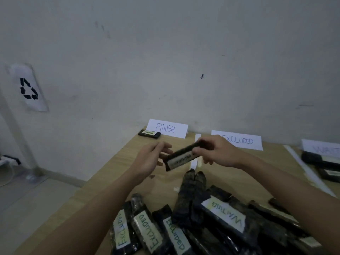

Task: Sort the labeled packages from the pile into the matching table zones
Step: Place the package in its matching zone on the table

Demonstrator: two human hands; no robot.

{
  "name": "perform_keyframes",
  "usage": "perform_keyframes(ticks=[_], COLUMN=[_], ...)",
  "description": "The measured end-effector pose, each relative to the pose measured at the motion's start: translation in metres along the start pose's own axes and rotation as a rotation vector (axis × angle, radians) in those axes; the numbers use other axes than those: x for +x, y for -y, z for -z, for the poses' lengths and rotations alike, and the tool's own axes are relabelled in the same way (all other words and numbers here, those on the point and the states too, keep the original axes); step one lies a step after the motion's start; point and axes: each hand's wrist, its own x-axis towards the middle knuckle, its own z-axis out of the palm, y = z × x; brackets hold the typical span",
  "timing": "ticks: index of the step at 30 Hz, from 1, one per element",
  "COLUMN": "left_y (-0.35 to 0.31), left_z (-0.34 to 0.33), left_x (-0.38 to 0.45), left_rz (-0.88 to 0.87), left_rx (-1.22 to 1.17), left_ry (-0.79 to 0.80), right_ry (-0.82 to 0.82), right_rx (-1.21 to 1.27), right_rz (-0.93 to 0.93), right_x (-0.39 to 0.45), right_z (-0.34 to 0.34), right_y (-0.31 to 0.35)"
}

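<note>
My right hand [217, 151] pinches the far end of a black package [181, 156] with a pale label whose writing is blurred, held in the air over the table. My left hand [152, 159] is next to the package's near end, fingers relaxed and spread, touching or nearly touching it. Below lies the pile of black packages [202, 221], with labels reading EXCLUDED and WAITING. Paper zone signs stand at the wall: FINISH [167, 128], EXCLUDED [239, 140], and a partly cut-off sign [323, 148] on the right.
One package labelled FINISH [149, 133] lies beside the FINISH sign. Two black packages [323, 166] lie in the right zone. White tape strips [195, 153] divide the wooden table [117, 173]. The table's left edge drops to the floor; a recycling sign [29, 89] hangs on the wall.
</note>
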Motion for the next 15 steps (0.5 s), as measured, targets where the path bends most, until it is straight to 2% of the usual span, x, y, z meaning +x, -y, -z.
perform_keyframes(ticks=[5, 12, 15], left_y=[-0.025, -0.051, -0.058], left_z=[-0.028, -0.063, -0.075], left_x=[-0.007, -0.01, -0.011], left_rz=[0.0, -0.01, -0.004], left_rx=[-0.142, -0.18, -0.172], left_ry=[0.154, 0.232, 0.281], right_ry=[-0.153, -0.312, -0.48], right_rx=[0.225, 0.43, 0.472], right_rz=[-0.193, -0.209, -0.193], right_x=[-0.027, -0.064, -0.076], right_z=[0.023, 0.049, 0.055], right_y=[-0.01, -0.01, -0.008])
